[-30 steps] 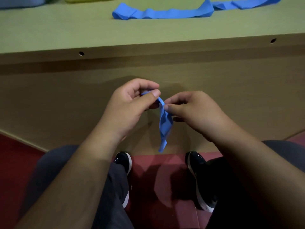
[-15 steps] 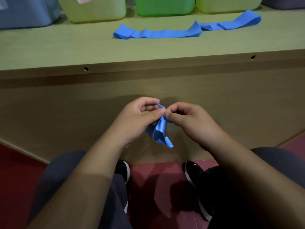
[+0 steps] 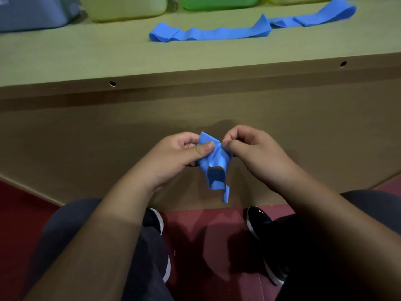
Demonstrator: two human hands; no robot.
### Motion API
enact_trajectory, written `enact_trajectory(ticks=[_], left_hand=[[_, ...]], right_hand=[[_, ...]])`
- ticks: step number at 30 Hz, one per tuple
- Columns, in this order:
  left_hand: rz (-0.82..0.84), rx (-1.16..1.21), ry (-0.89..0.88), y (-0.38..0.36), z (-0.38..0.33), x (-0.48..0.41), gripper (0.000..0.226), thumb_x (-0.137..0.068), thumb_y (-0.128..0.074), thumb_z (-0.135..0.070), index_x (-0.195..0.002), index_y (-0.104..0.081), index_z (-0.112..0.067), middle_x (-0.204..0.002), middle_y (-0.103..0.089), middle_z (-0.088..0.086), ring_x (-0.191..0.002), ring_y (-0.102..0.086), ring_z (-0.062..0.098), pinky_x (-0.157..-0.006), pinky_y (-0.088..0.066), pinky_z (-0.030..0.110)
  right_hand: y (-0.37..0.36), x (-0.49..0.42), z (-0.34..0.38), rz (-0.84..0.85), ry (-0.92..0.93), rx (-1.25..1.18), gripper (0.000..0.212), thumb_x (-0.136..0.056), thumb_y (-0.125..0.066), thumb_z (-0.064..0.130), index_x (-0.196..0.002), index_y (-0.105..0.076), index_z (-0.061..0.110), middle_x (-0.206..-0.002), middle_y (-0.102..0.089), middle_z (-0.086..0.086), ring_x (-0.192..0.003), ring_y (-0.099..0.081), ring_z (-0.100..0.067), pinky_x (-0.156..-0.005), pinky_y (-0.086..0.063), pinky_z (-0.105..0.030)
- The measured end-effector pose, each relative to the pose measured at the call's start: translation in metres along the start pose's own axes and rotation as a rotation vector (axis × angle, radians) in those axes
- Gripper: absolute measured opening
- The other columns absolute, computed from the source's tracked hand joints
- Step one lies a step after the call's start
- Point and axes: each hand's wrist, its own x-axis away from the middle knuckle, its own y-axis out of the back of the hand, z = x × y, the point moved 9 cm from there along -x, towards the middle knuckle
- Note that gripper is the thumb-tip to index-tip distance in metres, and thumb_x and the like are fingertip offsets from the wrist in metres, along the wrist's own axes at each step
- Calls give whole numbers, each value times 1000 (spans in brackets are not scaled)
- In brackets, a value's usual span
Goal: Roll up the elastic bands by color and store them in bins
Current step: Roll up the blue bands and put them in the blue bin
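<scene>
Blue band (image 3: 213, 165) crumpled, pinched in air; second blue band (image 3: 208, 34) flat on table.

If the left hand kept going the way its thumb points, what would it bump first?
Probably the right hand. The left hand points right across the small blue band that both pinch, and the right fingers lie just beyond.

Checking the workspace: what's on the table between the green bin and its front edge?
In the head view, only a blue band lies there on the table, nearer the green bin.
</scene>
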Motion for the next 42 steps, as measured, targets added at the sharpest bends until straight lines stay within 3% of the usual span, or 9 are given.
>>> enact_trajectory(ticks=[5, 8, 12, 16, 19, 23, 29, 33, 42], left_hand=[[13, 159, -27, -1, -8, -1, 39, -80, -80, -21, -114, -70, -4, -99, -77, 14, -88, -72, 19, -82, -58, 25], [12, 168, -39, 0, -11, -1, 40, -83, -82, -14, -119, -69, -6, -90, -66, 17, -81, -67, 23, -82, -59, 37], [44, -53, -81, 6, -13, -2, 40, -89, -81, -14, -126, -67, -12, -70, -52, 1, -59, -51, 11, -55, -45, 22], [206, -370, 57, 8, 7, 1, 29, -94, -79, -39, -118, -71, -24, -74, -64, 0, -64, -56, 11, -62, -43, 29], [259, -756, 207, 17, 32, 5, 58, -81, -66, -82, -103, -73, -30, -91, -78, -6, -82, -73, 13, -80, -55, 36], [265, -1034, 434, 28, 60, 11, 79, -72, -55, -94, -101, -74, -23, -100, -77, -6, -93, -73, 15, -87, -58, 34], [181, -1005, 216, 25, 40, 8, 51, -83, -66, -78, -115, -67, -38, -103, -70, -17, -95, -67, 3, -83, -53, 29], [288, -814, 26, 6, 24, 15, 10, -97, -73, -48, -103, -76, -41, -99, -76, -18, -98, -71, 3, -92, -54, 30], [265, -476, -66, 3, 1, 17, 8, -95, -77, -33, -102, -79, -29, -93, -77, -8, -85, -65, 2, -82, -49, 25]], right_hand=[[7, 1, -7, -25, -61, -118, 11, -88, -60, 23, -78, -64, 23, -73, -58, 0, -70, -50, -20, -72, -43, -44], [18, 3, -12, -68, -93, -126, 12, -88, -61, 24, -77, -63, 24, -71, -55, 0, -65, -50, -19, -62, -45, -37], [36, 3, -19, -121, -128, -18, 16, -92, -63, 20, -76, -64, 24, -69, -50, -2, -59, -42, -18, -48, -32, -23], [44, 4, -22, -52, -113, 109, 13, -95, -62, 12, -83, -65, 15, -68, -53, 0, -56, -44, -16, -47, -39, -25], [45, 3, -18, 5, -7, 363, 12, -92, -67, 14, -81, -67, 17, -66, -59, 10, -61, -48, -6, -58, -40, -22], [29, 2, -25, 141, 10, 525, 8, -93, -68, 22, -87, -71, 26, -78, -69, 4, -66, -55, -5, -62, -43, -22], [-3, 8, -45, 429, -157, 559, 21, -94, -73, 49, -115, -74, 48, -100, -77, 20, -93, -71, 1, -90, -55, -31], [-29, 22, -53, 623, -251, 270, 17, -101, -73, 34, -117, -78, 30, -105, -82, 1, -102, -77, -14, -103, -56, -43], [-42, 18, -33, 584, -84, 4, 4, -99, -73, 11, -102, -76, 13, -100, -74, 1, -99, -64, -7, -97, -46, -21]])
